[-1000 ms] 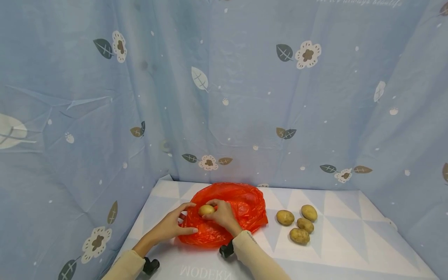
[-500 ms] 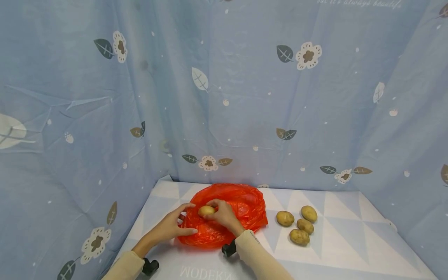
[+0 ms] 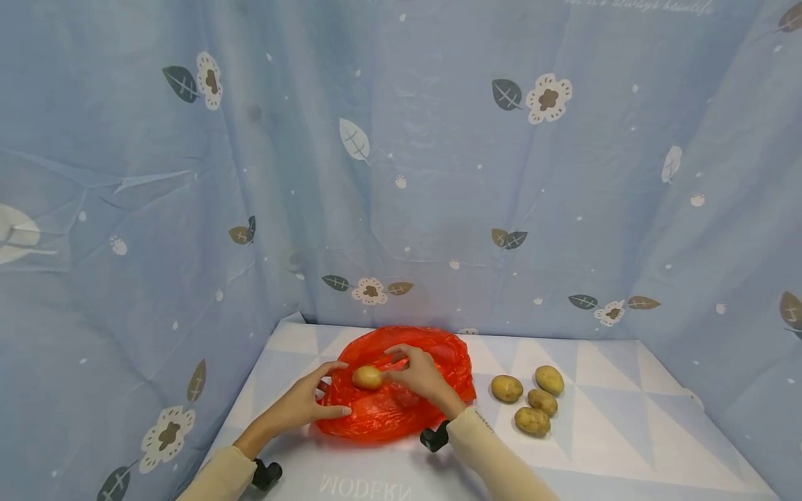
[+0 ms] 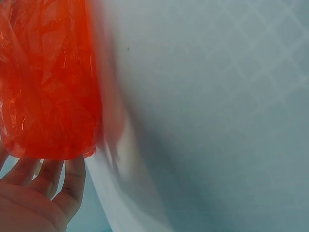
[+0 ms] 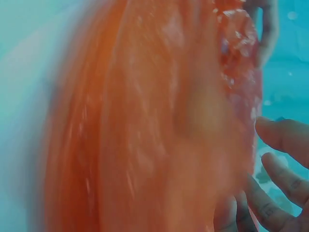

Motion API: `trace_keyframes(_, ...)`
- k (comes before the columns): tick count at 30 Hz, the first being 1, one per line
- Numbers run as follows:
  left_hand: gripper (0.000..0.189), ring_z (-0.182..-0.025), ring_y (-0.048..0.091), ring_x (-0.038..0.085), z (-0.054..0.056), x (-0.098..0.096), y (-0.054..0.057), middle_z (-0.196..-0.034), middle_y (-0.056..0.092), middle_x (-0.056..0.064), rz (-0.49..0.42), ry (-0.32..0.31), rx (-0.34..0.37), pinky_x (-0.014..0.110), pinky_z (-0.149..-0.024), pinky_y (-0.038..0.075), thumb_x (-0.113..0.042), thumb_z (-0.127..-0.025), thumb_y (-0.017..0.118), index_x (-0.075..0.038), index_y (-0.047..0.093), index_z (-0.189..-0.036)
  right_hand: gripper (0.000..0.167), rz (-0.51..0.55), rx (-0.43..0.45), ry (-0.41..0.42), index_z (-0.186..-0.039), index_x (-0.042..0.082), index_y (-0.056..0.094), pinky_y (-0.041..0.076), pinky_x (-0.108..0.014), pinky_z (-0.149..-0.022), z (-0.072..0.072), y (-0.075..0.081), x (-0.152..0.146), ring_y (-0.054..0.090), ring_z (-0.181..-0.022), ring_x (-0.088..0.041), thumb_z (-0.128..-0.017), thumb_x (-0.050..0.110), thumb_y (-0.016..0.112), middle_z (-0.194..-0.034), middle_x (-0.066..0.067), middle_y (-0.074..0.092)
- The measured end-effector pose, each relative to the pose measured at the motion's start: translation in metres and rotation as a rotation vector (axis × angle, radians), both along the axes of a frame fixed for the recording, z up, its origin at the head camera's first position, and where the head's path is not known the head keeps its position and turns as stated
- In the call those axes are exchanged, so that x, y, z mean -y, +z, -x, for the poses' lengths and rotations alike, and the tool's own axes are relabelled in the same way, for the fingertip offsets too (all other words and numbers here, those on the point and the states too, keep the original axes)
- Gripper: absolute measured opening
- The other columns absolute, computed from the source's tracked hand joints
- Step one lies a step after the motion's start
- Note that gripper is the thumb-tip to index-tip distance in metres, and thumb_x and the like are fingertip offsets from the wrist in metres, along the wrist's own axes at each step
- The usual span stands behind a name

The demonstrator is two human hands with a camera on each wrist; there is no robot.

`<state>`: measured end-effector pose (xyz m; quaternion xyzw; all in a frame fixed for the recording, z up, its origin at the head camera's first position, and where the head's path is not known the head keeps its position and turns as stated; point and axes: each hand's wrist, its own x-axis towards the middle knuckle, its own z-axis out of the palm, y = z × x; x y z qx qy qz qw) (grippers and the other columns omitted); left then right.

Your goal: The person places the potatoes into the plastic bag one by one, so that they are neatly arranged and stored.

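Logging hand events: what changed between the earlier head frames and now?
The right hand has let go of the potato in the red bag and shifted to its own right, fingers opened; whether it still touches the potato is unclear. Unchanged: that potato's place, the left hand at the bag's edge, and four potatoes on the table.

Blue floral curtains (image 3: 438, 174), table (image 3: 626, 417) with pale triangle pattern
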<state>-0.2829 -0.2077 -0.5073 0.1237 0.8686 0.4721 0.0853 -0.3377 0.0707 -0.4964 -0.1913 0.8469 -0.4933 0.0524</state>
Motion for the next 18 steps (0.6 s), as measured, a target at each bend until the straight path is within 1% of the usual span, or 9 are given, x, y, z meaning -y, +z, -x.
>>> trace_keyframes(4, 0.083, -0.103, 0.055, 0.029, 0.000, 0.000, 0.000, -0.119, 0.058, 0.010, 0.001, 0.005, 0.001, 0.033, -0.074, 0.057, -0.033, -0.079, 0.091, -0.020, 0.048, -0.149, 0.045, -0.002, -0.024, -0.013, -0.130, 0.012, 0.067, 0.056, -0.035, -0.076, -0.001, 0.007, -0.016, 0.062, -0.086, -0.024, -0.090, 0.027, 0.082, -0.125, -0.018, 0.066)
trace_keyframes(7, 0.083, -0.102, 0.055, 0.028, 0.000, -0.001, 0.001, -0.118, 0.059, 0.010, 0.001, 0.014, 0.003, 0.034, -0.074, 0.057, -0.033, -0.079, 0.091, -0.021, 0.048, -0.149, 0.042, -0.016, -0.058, -0.031, -0.127, 0.016, 0.067, 0.055, -0.034, -0.073, -0.002, 0.009, -0.031, 0.060, -0.086, -0.024, -0.090, 0.029, 0.082, -0.125, -0.016, 0.067)
trace_keyframes(11, 0.083, -0.102, 0.055, 0.027, 0.001, -0.003, 0.002, -0.117, 0.059, 0.008, 0.002, 0.021, 0.005, 0.035, -0.074, 0.056, -0.034, -0.078, 0.091, -0.023, 0.049, -0.149, 0.041, -0.024, -0.091, -0.075, -0.128, 0.014, 0.067, 0.056, -0.032, -0.073, -0.004, 0.008, -0.053, 0.059, -0.090, -0.023, -0.091, 0.027, 0.081, -0.125, -0.015, 0.068)
trace_keyframes(16, 0.083, -0.101, 0.055, 0.026, 0.001, -0.002, 0.002, -0.118, 0.059, 0.009, -0.003, 0.016, -0.001, 0.035, -0.074, 0.056, -0.034, -0.078, 0.091, -0.022, 0.049, -0.149, 0.043, -0.017, -0.096, -0.117, -0.130, 0.010, 0.067, 0.055, -0.033, -0.076, -0.009, 0.009, -0.077, 0.061, -0.093, -0.022, -0.092, 0.024, 0.080, -0.123, -0.014, 0.068)
trace_keyframes(18, 0.083, -0.101, 0.055, 0.026, 0.000, -0.001, 0.001, -0.117, 0.059, 0.009, -0.001, 0.019, -0.006, 0.035, -0.074, 0.056, -0.035, -0.078, 0.091, -0.022, 0.049, -0.149, 0.041, -0.008, -0.088, -0.130, -0.128, 0.013, 0.068, 0.055, -0.033, -0.076, -0.010, 0.011, -0.083, 0.061, -0.093, -0.021, -0.091, 0.026, 0.081, -0.122, -0.012, 0.069)
